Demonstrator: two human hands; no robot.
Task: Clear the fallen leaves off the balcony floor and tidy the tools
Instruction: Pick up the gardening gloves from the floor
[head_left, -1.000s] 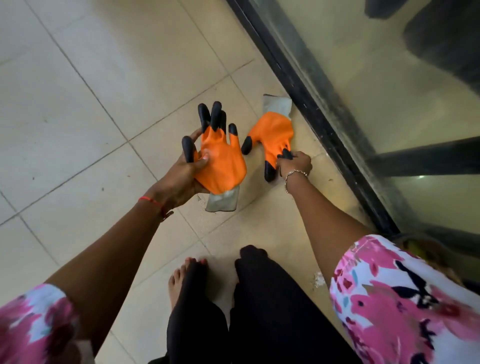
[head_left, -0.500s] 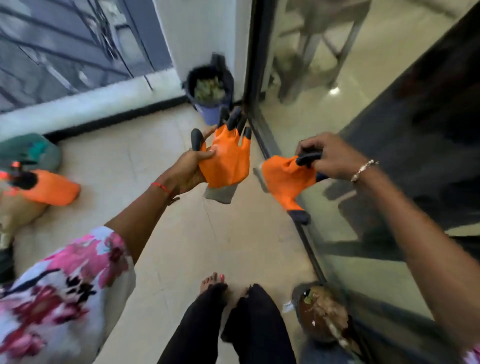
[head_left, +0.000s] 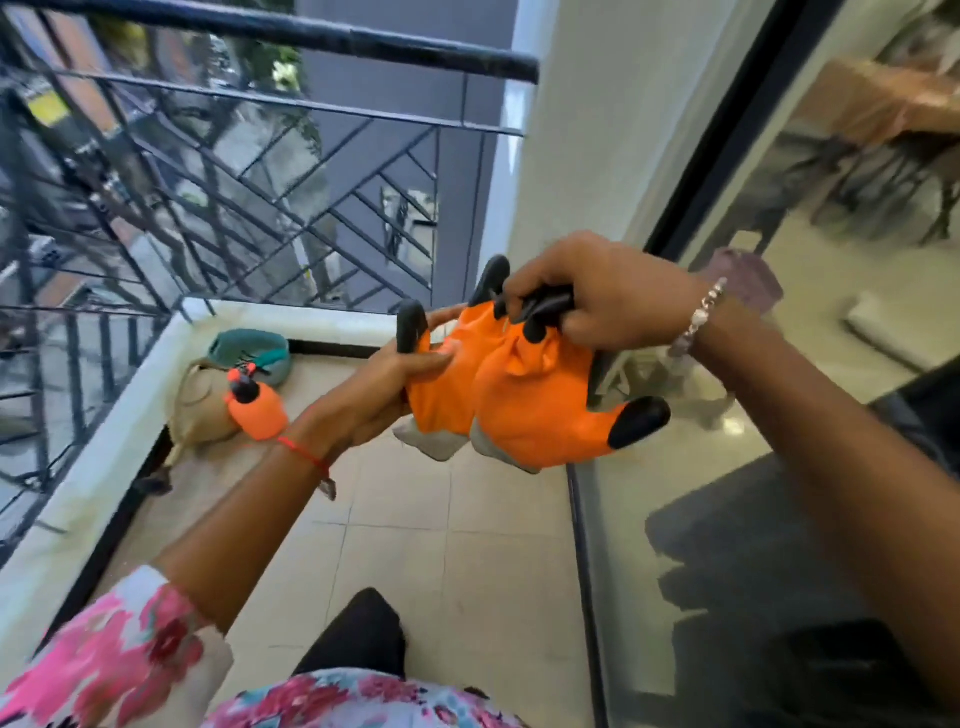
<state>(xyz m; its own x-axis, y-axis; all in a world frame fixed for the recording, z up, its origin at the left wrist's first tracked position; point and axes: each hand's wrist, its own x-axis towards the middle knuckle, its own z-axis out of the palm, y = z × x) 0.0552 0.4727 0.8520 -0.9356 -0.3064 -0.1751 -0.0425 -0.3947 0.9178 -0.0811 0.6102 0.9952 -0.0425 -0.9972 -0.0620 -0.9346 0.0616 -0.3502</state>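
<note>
Closest in, a flowered sleeve (head_left: 119, 649) and a dark trouser knee (head_left: 358, 639) sit above the tiled floor (head_left: 415, 571). Higher up, the left hand (head_left: 374, 384) grips the first glove (head_left: 441, 400), orange, thumb pressed across it. The right hand (head_left: 608, 296) curls around the black fingertips of the second glove (head_left: 540, 410), which hangs overlapping the first, both in the air beside the glass door (head_left: 779, 415). Farther off, an orange spray bottle (head_left: 257, 408) leans on a beige bag (head_left: 200, 410) in the corner beneath the railing (head_left: 260, 171).
</note>
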